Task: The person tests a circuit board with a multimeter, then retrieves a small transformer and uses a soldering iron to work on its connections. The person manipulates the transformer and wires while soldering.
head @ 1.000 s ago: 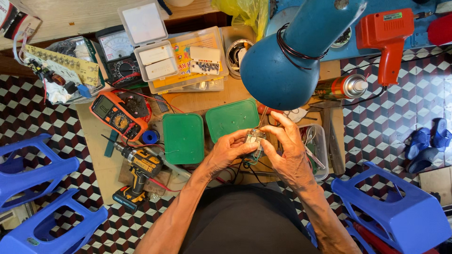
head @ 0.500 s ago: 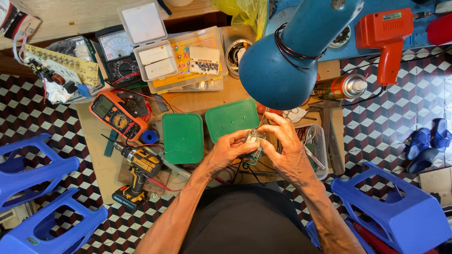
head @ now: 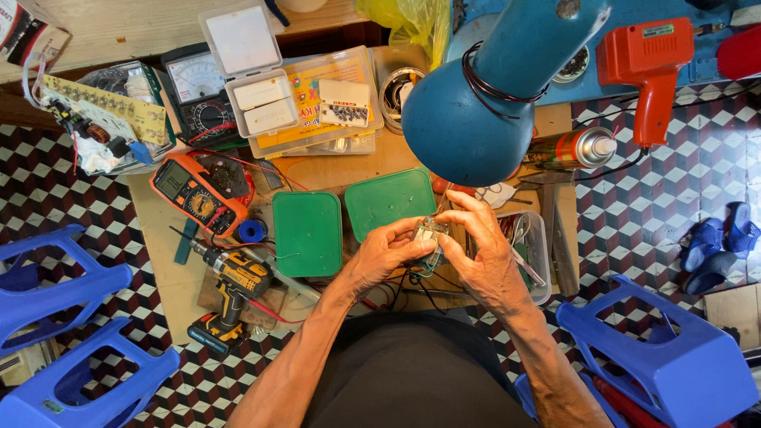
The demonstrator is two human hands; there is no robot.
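Both my hands pinch one small circuit board (head: 428, 242) over the counter (head: 170, 273). Left hand (head: 380, 254) curled on its left edge; right hand (head: 483, 254) clamps its right, beside two green lids (head: 307, 234).

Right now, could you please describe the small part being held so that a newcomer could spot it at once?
Start at the big blue lamp shade and look just below it, where the left hand and right hand meet. Pinched between them is a small green circuit board with a pale component on top, far smaller than the two plain green lids beside it.
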